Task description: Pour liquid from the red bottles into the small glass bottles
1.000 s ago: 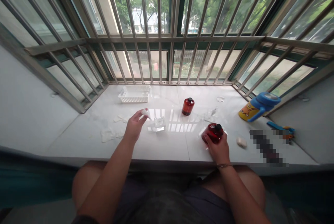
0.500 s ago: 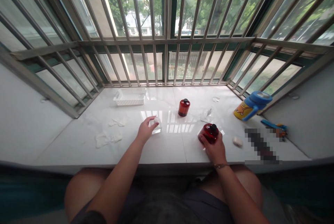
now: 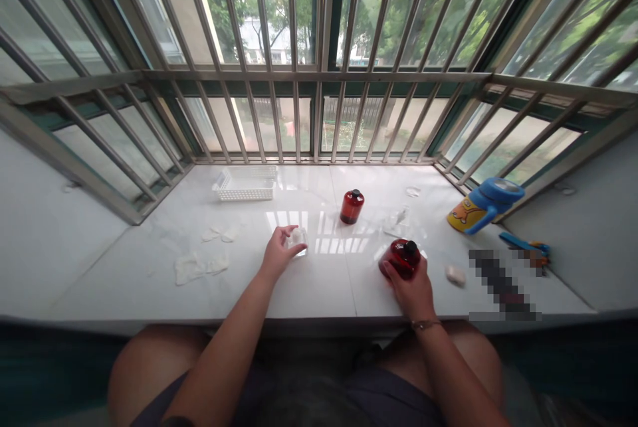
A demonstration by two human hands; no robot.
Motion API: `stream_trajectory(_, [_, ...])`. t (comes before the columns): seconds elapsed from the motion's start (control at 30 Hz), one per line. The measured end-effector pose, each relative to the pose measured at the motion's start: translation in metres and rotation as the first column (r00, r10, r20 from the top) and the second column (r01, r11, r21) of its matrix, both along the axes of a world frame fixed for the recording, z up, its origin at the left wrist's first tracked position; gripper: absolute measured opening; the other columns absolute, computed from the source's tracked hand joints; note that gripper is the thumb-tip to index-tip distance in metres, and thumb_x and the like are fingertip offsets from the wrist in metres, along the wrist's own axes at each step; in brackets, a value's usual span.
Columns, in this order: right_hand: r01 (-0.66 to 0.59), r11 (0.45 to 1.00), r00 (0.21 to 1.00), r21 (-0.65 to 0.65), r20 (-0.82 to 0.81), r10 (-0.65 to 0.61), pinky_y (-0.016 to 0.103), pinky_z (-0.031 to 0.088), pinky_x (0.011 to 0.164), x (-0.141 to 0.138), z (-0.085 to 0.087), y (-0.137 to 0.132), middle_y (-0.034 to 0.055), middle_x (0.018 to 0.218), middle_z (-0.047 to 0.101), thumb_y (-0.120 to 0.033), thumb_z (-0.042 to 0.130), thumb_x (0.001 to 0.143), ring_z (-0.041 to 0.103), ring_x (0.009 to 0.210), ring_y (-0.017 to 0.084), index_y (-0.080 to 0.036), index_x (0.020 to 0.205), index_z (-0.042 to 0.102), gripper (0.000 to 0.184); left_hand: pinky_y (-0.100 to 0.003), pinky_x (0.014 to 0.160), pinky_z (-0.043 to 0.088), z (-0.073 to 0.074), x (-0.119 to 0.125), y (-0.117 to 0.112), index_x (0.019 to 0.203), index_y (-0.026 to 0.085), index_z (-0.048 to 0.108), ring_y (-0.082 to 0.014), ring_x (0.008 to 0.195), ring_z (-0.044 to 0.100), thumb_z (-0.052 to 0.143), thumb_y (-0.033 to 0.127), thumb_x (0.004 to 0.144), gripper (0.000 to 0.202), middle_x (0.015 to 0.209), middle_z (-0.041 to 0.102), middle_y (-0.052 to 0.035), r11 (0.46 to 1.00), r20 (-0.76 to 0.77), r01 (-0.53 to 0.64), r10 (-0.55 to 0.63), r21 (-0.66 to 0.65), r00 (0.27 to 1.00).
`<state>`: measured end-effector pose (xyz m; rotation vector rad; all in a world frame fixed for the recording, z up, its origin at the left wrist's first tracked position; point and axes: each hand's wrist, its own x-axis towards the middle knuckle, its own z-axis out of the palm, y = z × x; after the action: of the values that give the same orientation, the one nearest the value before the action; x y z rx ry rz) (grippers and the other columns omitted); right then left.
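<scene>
My left hand curves its thumb and fingers around a small clear glass container on the white counter; whether it has a lid I cannot make out. To the right, my right hand is wrapped round the lower side of a dark red see-through bottle with a black cap. The bottle leans slightly, and its base is partly hidden by my fingers. Farther back, between the two hands, stands a smaller red bottle, also black-capped and upright. Some clear, crumpled-looking material lies behind the bottle I hold.
A white plastic basket stands at the back left. Pale crumpled tissues lie on the left. On the right are a blue and yellow cup, a small pinkish lump and blue-orange tools. Metal bars enclose the counter's far side.
My left hand's fingers have shifted from the container's top to around its sides. My right hand keeps its grip on the red bottle. The camera view has shifted slightly.
</scene>
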<state>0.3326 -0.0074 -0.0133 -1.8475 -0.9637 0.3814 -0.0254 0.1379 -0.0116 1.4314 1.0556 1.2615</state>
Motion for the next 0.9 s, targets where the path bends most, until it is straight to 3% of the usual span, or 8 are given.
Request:
stream_trajectory(0.17, [0.0, 1.0, 1.0, 0.0, -0.009, 0.0, 0.044, 0.058, 0.092, 0.0009, -0.0021, 0.0005, 0.012, 0.124, 0.074, -0.072, 0.084, 0.067, 0.074, 0.107, 0.033, -0.023, 0.145, 0.052, 0.098, -0.049, 0.121, 0.042, -0.0025, -0.0001, 0.0014, 0.122, 0.025, 0.062, -0.0304, 0.135, 0.065, 0.096, 0.045, 0.071, 0.063, 0.145, 0.069, -0.0137, 0.999, -0.038, 0.018, -0.019, -0.026, 0.999])
stream_trajectory(0.3, [0.005, 1.0, 1.0, 0.005, -0.01, -0.005, 0.045, 0.059, 0.091, 0.001, -0.0027, 0.0005, 0.0129, 0.123, 0.075, -0.073, 0.085, 0.066, 0.074, 0.105, 0.034, -0.022, 0.145, 0.052, 0.099, -0.049, 0.117, 0.045, 0.0013, -0.0008, 0.0013, 0.111, 0.024, 0.059, -0.0303, 0.134, 0.065, 0.096, 0.045, 0.07, 0.058, 0.142, 0.07, -0.0147, 0.999, -0.004, 0.028, -0.028, -0.028, 1.0])
stream_trajectory(0.5, [0.008, 1.0, 1.0, 0.01, 0.001, -0.008, 0.045, 0.059, 0.093, 0.0004, -0.0023, 0.0008, 0.0138, 0.124, 0.075, -0.075, 0.084, 0.066, 0.074, 0.107, 0.035, -0.022, 0.145, 0.053, 0.101, -0.047, 0.114, 0.047, 0.0047, -0.0014, -0.0009, 0.121, 0.025, 0.064, -0.03, 0.126, 0.069, 0.095, 0.045, 0.072, 0.061, 0.14, 0.071, -0.0123, 0.998, -0.051, 0.033, -0.036, -0.048, 0.998])
stream_trajectory(0.63, [0.005, 1.0, 1.0, 0.011, -0.016, -0.005, 0.045, 0.059, 0.092, -0.0008, -0.0003, 0.0005, 0.0136, 0.123, 0.076, -0.074, 0.085, 0.065, 0.074, 0.106, 0.035, -0.021, 0.145, 0.053, 0.101, -0.047, 0.117, 0.046, 0.0037, -0.0012, -0.0003, 0.114, 0.025, 0.061, -0.03, 0.134, 0.065, 0.095, 0.042, 0.071, 0.057, 0.14, 0.07, -0.0128, 0.999, 0.009, 0.033, -0.033, -0.016, 0.999])
stream_trajectory(0.77, [0.006, 1.0, 1.0, 0.008, -0.017, -0.005, 0.045, 0.059, 0.093, -0.0013, 0.001, 0.0001, 0.0134, 0.124, 0.075, -0.074, 0.085, 0.066, 0.074, 0.108, 0.035, -0.022, 0.145, 0.052, 0.1, -0.049, 0.12, 0.043, 0.0032, -0.0016, 0.0005, 0.124, 0.026, 0.063, -0.0297, 0.133, 0.065, 0.095, 0.042, 0.072, 0.064, 0.143, 0.069, -0.0125, 0.999, -0.032, 0.035, -0.036, -0.032, 0.999])
stream_trajectory(0.9, [0.005, 1.0, 1.0, 0.007, -0.019, -0.005, 0.045, 0.059, 0.094, -0.0005, -0.0005, 0.0003, 0.0125, 0.124, 0.075, -0.074, 0.085, 0.066, 0.074, 0.108, 0.034, -0.023, 0.146, 0.052, 0.1, -0.049, 0.116, 0.046, 0.0032, -0.0015, 0.001, 0.116, 0.024, 0.063, -0.0295, 0.13, 0.067, 0.095, 0.044, 0.071, 0.059, 0.143, 0.069, -0.0139, 0.999, -0.027, 0.033, -0.034, -0.042, 0.999])
